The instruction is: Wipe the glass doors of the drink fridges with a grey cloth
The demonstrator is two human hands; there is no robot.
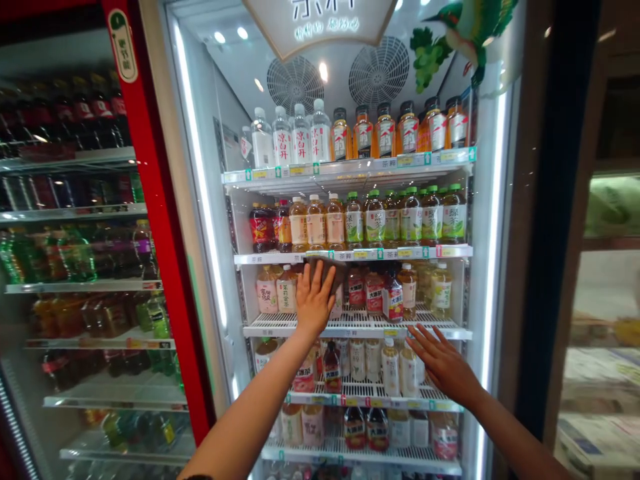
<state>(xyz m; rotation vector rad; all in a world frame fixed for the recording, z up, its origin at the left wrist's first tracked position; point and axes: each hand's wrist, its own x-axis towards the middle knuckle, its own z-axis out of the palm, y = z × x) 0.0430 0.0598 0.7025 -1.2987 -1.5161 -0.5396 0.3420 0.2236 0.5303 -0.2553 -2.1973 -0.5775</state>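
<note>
A dark grey-brown cloth [327, 272] lies against the glass door [345, 293] of a lit drinks fridge. My left hand [315, 297] presses it there with the palm flat and fingers spread, holding it at about the height of the third shelf. Part of the cloth is hidden under the fingers. Lower and to the right, my right hand [443, 363] is open and holds nothing. Its fingers stretch toward the glass; whether they touch it I cannot tell. Behind the glass stand several rows of bottles, among them green-capped tea bottles [413, 217].
On the left is another fridge with a red frame [155, 220] and shelves of bottles. Bright light strips [200, 173] run down both sides of the middle fridge. A bird decoration [473, 30] hangs at its top right. More shelves [600, 373] stand at the far right.
</note>
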